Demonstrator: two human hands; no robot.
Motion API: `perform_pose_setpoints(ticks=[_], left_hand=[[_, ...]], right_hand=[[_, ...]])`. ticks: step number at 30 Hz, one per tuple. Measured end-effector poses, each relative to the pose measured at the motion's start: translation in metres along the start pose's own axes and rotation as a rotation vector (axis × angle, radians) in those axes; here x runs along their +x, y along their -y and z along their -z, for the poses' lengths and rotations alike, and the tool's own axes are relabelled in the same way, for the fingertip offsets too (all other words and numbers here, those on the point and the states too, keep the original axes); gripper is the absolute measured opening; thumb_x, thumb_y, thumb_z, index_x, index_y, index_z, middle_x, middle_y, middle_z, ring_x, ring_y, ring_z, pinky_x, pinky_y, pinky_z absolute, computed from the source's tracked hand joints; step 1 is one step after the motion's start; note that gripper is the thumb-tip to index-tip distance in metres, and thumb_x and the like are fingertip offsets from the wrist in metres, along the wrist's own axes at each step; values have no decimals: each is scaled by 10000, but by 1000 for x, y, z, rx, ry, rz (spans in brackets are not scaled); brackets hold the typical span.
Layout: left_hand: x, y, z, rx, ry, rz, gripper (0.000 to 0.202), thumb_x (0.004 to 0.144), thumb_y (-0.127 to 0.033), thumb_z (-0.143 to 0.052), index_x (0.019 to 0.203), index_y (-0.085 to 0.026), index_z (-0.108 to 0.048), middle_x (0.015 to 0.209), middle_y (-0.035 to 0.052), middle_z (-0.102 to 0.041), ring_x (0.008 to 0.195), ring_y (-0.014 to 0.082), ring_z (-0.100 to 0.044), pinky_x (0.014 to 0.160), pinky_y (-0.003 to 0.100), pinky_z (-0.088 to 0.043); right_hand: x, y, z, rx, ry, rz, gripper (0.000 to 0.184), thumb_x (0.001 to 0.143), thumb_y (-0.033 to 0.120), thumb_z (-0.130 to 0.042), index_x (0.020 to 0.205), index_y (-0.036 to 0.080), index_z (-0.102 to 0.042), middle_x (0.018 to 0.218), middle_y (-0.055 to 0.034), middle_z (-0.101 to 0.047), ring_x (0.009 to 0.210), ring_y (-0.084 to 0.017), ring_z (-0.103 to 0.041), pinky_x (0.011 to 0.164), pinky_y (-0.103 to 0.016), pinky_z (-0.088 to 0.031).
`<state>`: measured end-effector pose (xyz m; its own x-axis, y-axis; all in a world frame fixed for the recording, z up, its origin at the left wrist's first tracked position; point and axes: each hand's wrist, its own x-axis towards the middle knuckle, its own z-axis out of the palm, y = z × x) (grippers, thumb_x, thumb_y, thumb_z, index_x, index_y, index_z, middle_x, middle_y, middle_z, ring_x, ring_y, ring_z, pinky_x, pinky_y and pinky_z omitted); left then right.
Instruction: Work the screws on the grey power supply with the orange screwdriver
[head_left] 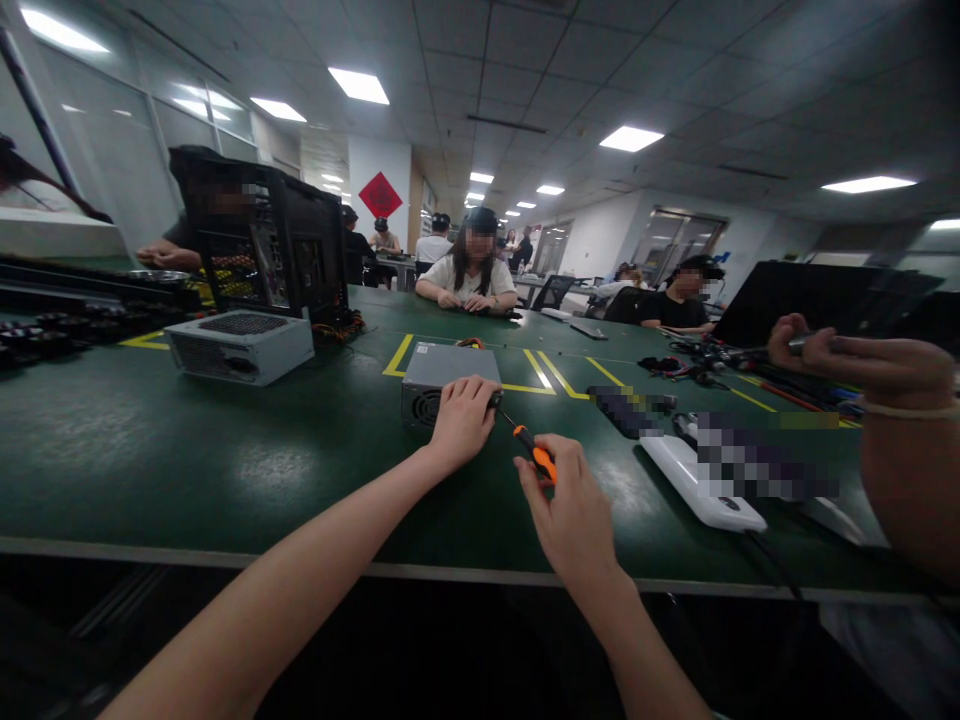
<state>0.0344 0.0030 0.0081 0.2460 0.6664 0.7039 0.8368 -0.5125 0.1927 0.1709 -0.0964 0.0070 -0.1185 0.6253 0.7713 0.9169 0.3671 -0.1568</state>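
Observation:
A grey power supply unit (442, 366) lies on the green table (187, 450) in front of me, its fan grille facing me. My left hand (463, 418) rests on its near right corner with the fingers curled over the edge. My right hand (568, 500) is closed round the orange and black handle of a screwdriver (534, 450). The thin shaft points toward the unit's right side, close to my left fingers.
A second power supply (240, 346) and an open black computer case (274, 245) stand at the left. A white power strip (701, 480) and loose cables lie at the right, beside a co-worker's arm (870, 370). Other people sit across the table.

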Motion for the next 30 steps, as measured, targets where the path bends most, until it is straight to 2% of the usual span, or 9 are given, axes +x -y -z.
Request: perform_pose_setpoints(ticks=[2, 8, 13, 17, 20, 22, 23, 27, 30], left_hand=[[1, 0, 0, 2, 0, 8, 264, 802, -163, -449, 1054, -231, -489, 1044, 28, -513, 1002, 195, -423, 868, 336, -300], [3, 0, -1, 2, -11, 24, 249, 807, -156, -460, 1037, -244, -499, 1027, 20, -518, 991, 194, -430, 847, 335, -309], [5, -2, -2, 18, -10, 44, 226, 808, -153, -467, 1012, -241, -507, 1019, 18, -524, 976, 195, -439, 830, 333, -317], [6, -4, -2, 19, 3, 50, 216, 812, -153, -458, 1004, -237, -510, 1019, 22, -524, 973, 194, -442, 830, 335, -319], [7, -4, -2, 14, 0, 58, 210, 811, -150, -457, 994, -236, -513, 1011, 22, -527, 971, 195, -443, 823, 337, -323], [7, -5, -3, 13, -3, 62, 214, 811, -149, -453, 998, -236, -513, 1011, 26, -528, 982, 199, -443, 834, 344, -321], [6, -5, -3, 13, -4, 63, 218, 812, -149, -452, 1002, -237, -513, 1012, 28, -528, 988, 201, -442, 842, 348, -320], [5, -6, -5, 15, -16, 58, 233, 808, -147, -452, 1015, -234, -514, 1023, 35, -532, 994, 207, -447, 861, 358, -326], [2, -6, -5, 8, -29, 38, 255, 807, -141, -446, 1038, -229, -510, 1055, 38, -535, 1013, 206, -451, 887, 364, -328]], right_hand=[[-2, -2, 1, 6, 39, 19, 234, 872, 333, -363, 1013, 171, -455, 981, -89, -593, 758, -174, -621, 507, -235, -442], [2, -11, 3, -22, 20, -95, 259, 862, 409, -380, 969, 193, -475, 775, -24, -639, 609, -175, -629, 488, -244, -410], [4, -14, 3, 22, 16, -62, 241, 864, 375, -389, 984, 186, -479, 825, -36, -643, 662, -169, -635, 505, -233, -418], [1, -20, 10, 115, -67, -40, 199, 849, 322, -432, 983, 189, -494, 843, -28, -637, 679, -139, -623, 573, -226, -446], [10, -37, 12, 165, -130, -71, 208, 842, 302, -440, 1001, 192, -515, 879, -34, -632, 737, -139, -615, 659, -247, -463], [24, -52, 4, 157, -53, -70, 237, 845, 289, -418, 1029, 195, -534, 964, -55, -620, 861, -168, -598, 732, -282, -461], [33, -60, -4, 141, 35, -66, 247, 843, 279, -412, 1034, 200, -547, 980, -59, -614, 884, -177, -589, 753, -298, -457], [67, -87, -49, 157, 361, -170, 273, 810, 196, -427, 1031, 211, -588, 1030, -65, -598, 952, -189, -557, 844, -320, -414], [77, -100, -80, 209, 403, -231, 284, 777, 152, -458, 1016, 195, -604, 1067, -80, -587, 992, -207, -537, 888, -336, -382]])
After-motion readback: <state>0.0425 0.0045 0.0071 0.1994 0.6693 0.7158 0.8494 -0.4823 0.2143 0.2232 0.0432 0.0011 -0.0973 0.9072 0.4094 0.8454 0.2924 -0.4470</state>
